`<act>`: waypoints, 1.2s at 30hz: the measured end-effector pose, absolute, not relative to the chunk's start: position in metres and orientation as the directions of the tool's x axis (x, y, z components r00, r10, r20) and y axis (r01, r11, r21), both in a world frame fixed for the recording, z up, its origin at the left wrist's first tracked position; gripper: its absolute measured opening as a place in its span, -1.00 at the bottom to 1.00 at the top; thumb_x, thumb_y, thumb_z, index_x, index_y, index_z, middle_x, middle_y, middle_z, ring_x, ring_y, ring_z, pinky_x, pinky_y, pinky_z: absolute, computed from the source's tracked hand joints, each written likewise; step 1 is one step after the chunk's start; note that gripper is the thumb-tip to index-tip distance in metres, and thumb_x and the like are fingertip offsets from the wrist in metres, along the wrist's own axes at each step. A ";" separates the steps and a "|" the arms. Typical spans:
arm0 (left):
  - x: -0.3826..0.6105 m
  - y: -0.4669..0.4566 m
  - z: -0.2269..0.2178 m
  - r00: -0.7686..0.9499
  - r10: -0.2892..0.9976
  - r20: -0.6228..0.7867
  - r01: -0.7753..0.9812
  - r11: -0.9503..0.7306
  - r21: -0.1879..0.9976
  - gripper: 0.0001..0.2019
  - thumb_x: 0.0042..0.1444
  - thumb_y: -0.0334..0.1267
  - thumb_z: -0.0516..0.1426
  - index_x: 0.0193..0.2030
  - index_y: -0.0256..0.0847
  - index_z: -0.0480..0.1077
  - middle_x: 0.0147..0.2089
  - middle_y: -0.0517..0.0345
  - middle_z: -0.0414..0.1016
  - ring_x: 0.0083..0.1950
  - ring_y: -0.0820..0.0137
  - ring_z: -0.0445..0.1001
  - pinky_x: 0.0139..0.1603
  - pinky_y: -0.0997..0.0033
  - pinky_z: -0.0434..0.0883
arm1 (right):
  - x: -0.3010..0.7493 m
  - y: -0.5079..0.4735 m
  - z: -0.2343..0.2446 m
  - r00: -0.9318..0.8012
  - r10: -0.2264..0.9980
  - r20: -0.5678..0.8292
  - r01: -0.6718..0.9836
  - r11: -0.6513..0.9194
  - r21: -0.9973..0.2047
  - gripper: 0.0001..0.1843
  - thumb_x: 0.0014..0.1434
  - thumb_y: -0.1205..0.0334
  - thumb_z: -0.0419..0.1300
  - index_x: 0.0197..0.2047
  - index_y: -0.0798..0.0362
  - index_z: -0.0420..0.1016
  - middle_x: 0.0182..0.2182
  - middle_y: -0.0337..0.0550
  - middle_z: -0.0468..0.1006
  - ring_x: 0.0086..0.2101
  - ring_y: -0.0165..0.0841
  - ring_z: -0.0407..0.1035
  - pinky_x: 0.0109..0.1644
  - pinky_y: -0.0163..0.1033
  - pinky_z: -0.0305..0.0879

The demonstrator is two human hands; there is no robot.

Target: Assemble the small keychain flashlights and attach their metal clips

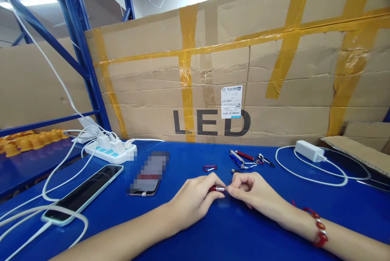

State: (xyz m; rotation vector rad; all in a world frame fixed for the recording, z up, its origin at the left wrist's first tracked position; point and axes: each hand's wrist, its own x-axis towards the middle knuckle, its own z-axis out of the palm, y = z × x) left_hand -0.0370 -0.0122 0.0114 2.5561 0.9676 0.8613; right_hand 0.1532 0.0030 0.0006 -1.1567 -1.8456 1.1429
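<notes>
My left hand [199, 197] is closed around a small red metal tube [217, 188] with a silver end pointing right. Thumb and fingers of my right hand [248, 190] are pinched together at that silver end; whatever lies between them is too small to make out. Just beyond my right fingers shows the end of a small dark object [234, 171], partly hidden. Past my left hand a red carabiner clip [210, 168] lies on the blue table [189, 236]. Farther back are a blue tube [237, 158], a red tube [244, 155] and several small clips.
At left lie a phone [85, 192] with a cable, a second, partly blurred phone [146, 188] and a white power strip [111, 153] with tangled cords. A white charger [309, 151] with a looped cable sits at right. A large cardboard box [152, 90] stands behind.
</notes>
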 end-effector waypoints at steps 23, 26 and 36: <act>-0.035 -0.013 0.017 0.668 0.643 0.376 0.455 -0.752 0.478 -0.77 0.22 -0.37 -0.07 -0.06 -0.15 0.33 -0.09 0.19 0.46 -0.08 0.47 0.41 -0.05 0.57 0.29 | 0.153 0.008 -0.003 -0.422 0.904 0.067 0.276 0.199 -0.940 -0.62 -0.18 0.02 0.31 -0.61 0.10 0.25 -0.79 -0.43 0.17 -0.73 -0.60 0.00 -0.67 -0.46 -0.14; -0.035 -0.012 0.016 0.652 0.670 0.355 0.481 -0.728 0.488 -0.77 0.23 -0.35 -0.08 -0.07 -0.12 0.33 -0.10 0.21 0.46 -0.11 0.46 0.42 -0.09 0.55 0.31 | 0.154 0.008 -0.003 -0.429 0.900 0.073 0.252 0.196 -0.948 -0.62 -0.14 0.00 0.29 -0.57 0.11 0.27 -0.76 -0.42 0.20 -0.72 -0.60 0.01 -0.66 -0.46 -0.12; -0.034 -0.015 0.019 0.616 0.737 0.279 0.578 -0.663 0.475 -0.74 0.22 -0.30 -0.08 0.05 -0.08 0.18 -0.13 0.19 0.47 -0.17 0.38 0.45 -0.17 0.47 0.33 | 0.154 0.004 0.002 -0.371 0.920 0.126 0.306 0.249 -0.919 -0.66 -0.06 -0.02 0.23 -0.47 0.10 0.32 -0.80 -0.45 0.16 -0.74 -0.59 0.02 -0.66 -0.46 -0.11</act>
